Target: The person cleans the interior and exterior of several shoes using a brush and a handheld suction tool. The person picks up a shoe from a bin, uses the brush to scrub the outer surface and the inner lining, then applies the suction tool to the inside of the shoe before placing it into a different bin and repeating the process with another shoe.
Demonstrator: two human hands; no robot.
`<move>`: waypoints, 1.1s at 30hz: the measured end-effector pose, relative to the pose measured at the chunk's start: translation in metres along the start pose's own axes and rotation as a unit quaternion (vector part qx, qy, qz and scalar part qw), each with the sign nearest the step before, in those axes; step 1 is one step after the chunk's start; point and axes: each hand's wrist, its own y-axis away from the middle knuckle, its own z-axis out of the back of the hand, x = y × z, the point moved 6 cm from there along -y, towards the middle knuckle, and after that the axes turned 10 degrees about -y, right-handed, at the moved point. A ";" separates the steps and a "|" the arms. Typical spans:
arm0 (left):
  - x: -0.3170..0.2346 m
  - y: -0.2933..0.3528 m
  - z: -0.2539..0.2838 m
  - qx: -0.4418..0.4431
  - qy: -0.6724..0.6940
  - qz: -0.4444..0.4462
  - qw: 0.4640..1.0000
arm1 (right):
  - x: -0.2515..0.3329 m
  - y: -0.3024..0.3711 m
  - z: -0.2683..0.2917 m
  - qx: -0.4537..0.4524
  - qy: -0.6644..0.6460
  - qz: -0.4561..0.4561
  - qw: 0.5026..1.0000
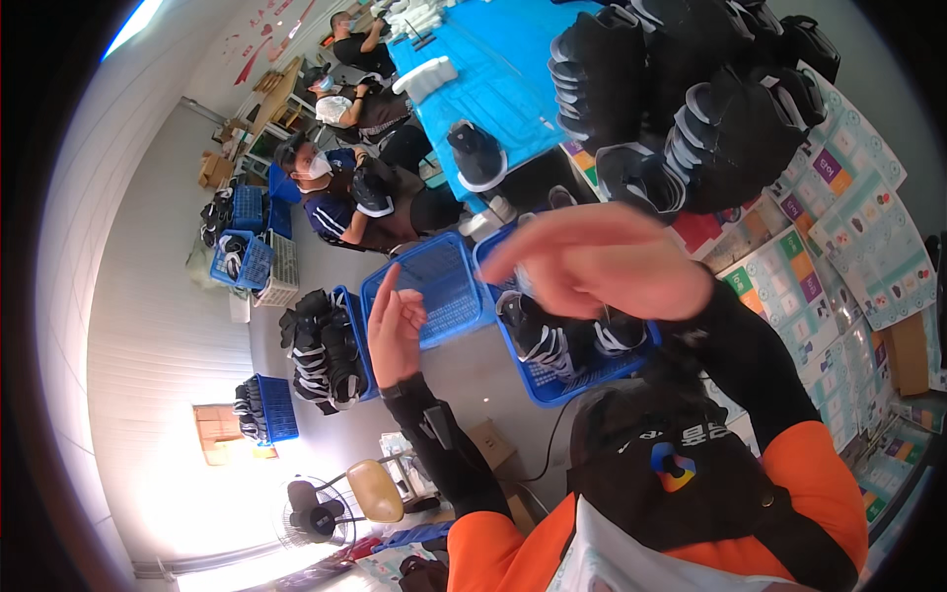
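My left hand is raised in front of me, left of centre. Its index finger points up, the other fingers are loosely bent, and nothing shows in it. My right hand is smeared by motion, its fingers pointing left. Whether it pinches anything small cannot be made out. In the picture it covers part of a blue plastic basket with black-and-white shoes in it. Another blue basket stands just beyond my left hand. A black apron covers my front.
A blue-covered table stands ahead, with a single black shoe near its edge. Stacked black shoe uppers rise at the right. Co-workers sit along the table's left side. A fan stands at lower left.
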 end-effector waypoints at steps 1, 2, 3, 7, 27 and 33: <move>-0.006 0.009 -0.010 0.031 -0.001 -0.028 0.999 | 0.012 0.006 -0.006 0.001 0.002 -0.003 1.000; -0.027 0.033 -0.016 0.053 0.055 -0.075 0.994 | 0.034 0.009 -0.026 0.089 -0.025 0.047 0.995; -0.038 0.036 -0.039 0.202 0.096 -0.152 0.963 | 0.062 0.023 -0.042 0.152 -0.032 0.097 0.983; -0.099 0.073 -0.080 0.432 0.147 -0.275 0.846 | 0.111 0.070 -0.071 0.265 -0.082 0.170 0.946; 0.111 -0.059 0.013 0.144 0.010 0.127 0.981 | 0.107 0.416 0.056 -0.621 -0.151 0.262 0.723; 0.150 -0.071 -0.243 0.569 -0.008 0.108 0.816 | 0.047 0.346 -0.019 -0.384 0.096 -0.242 0.886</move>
